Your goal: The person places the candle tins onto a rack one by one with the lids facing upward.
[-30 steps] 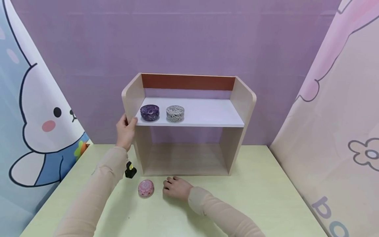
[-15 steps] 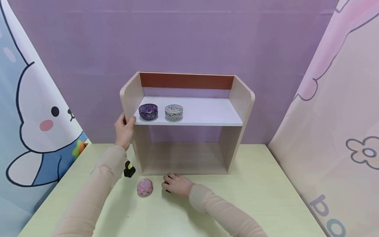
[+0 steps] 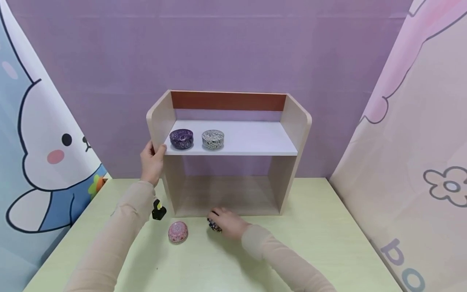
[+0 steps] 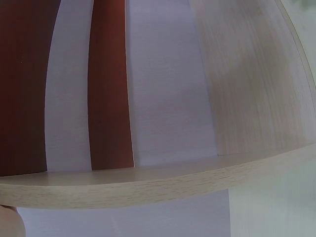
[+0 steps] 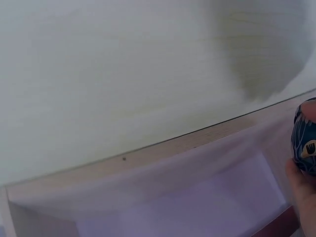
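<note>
My left hand [image 3: 151,164] grips the front edge of the left side panel of a small wooden shelf unit [image 3: 230,154]; in the left wrist view a bit of that hand [image 4: 9,223] shows at the panel's edge. My right hand [image 3: 230,224] holds a small dark blue patterned round tin [image 3: 214,225] tilted, just in front of the unit's base. The right wrist view has the tin [image 5: 307,139] at its right edge, between thumb and fingers. A pink patterned tin [image 3: 178,232] rests on the table left of it.
On the white upper shelf [image 3: 255,136] stand a purple patterned tin [image 3: 181,139] and a black-and-white patterned tin [image 3: 213,139]. A black device [image 3: 158,211] sits by my left wrist. Printed cloths hang at both sides of the table [image 3: 313,243], and a purple cloth hangs behind.
My right hand has drawn a little to the right and tipped up, bringing the dark blue tin, hidden before, into sight. My left hand keeps its grip on the side panel.
</note>
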Motion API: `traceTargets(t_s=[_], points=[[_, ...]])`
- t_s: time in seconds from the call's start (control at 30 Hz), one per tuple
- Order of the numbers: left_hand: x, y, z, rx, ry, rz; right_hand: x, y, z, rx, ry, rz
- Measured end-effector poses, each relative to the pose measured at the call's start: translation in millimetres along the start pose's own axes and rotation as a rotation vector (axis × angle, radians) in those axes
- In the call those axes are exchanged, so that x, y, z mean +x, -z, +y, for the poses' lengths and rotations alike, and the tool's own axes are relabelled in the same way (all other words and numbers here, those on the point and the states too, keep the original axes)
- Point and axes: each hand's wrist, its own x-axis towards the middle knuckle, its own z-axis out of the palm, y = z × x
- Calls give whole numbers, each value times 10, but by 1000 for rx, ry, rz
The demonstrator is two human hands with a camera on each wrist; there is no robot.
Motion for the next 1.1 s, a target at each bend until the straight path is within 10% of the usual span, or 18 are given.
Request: traceTargets(t_s=[0.53, 1.1], points=[[-15, -17, 15, -1, -13, 11, -168, -10, 180, 803, -336, 129], [-9, -6, 4, -2, -4, 6, -346, 206, 226, 1172, -425, 279]])
